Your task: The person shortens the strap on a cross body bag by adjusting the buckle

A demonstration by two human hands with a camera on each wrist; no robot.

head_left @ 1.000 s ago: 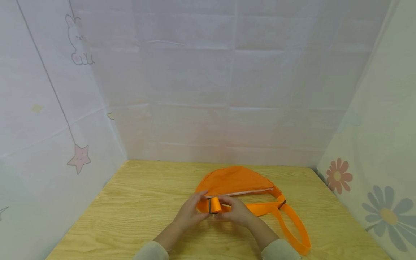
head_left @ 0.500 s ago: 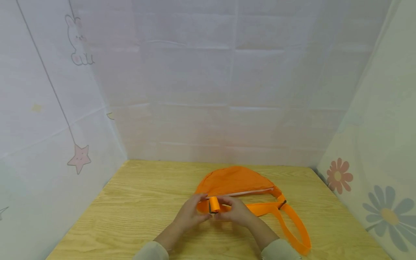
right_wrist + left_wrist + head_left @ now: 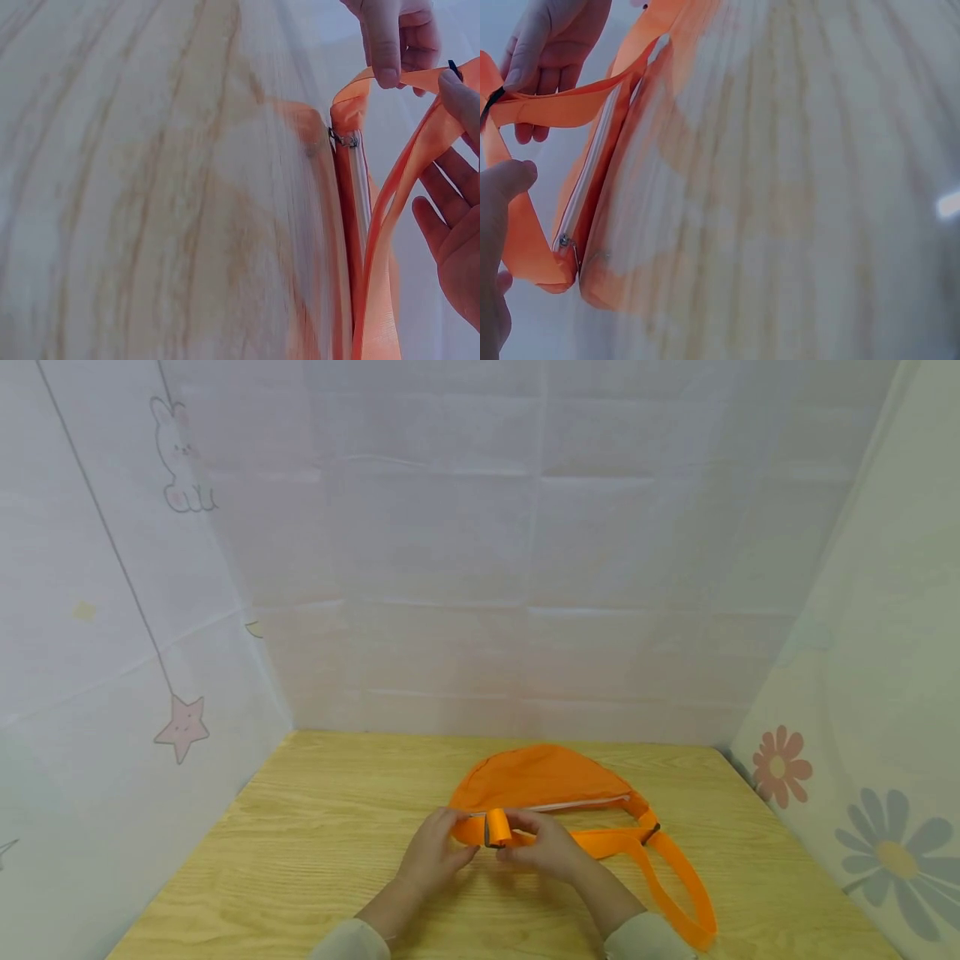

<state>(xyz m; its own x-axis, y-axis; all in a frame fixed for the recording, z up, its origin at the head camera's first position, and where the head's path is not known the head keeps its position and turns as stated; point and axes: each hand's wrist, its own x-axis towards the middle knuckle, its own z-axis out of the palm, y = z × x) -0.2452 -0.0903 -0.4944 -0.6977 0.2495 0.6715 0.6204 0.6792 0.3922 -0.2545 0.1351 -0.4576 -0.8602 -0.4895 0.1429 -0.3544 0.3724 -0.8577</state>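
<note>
An orange half-moon waist bag [image 3: 543, 777] with a pale zipper [image 3: 592, 165] lies flat on the wooden table. Its orange strap [image 3: 600, 843] runs along the bag's near side. My right hand [image 3: 551, 847] pinches a folded strap loop beside a black slide buckle [image 3: 491, 835], its thumb at the buckle in the right wrist view. On the buckle's left side, my left hand [image 3: 431, 852] holds the strap by its edges between thumb and fingertips. The left fingers are partly behind the strap in the right wrist view.
A second black buckle [image 3: 651, 833] sits on the strap at the bag's right end. From there a strap loop [image 3: 701, 902] reaches toward the table's near edge. Cloth walls with printed figures [image 3: 183, 727] enclose the table [image 3: 300, 827] on three sides.
My left fingers and thumb have drawn slightly left, away from the buckle, uncovering more strap. The buckle and folded loop have turned and risen slightly. The bag stays put.
</note>
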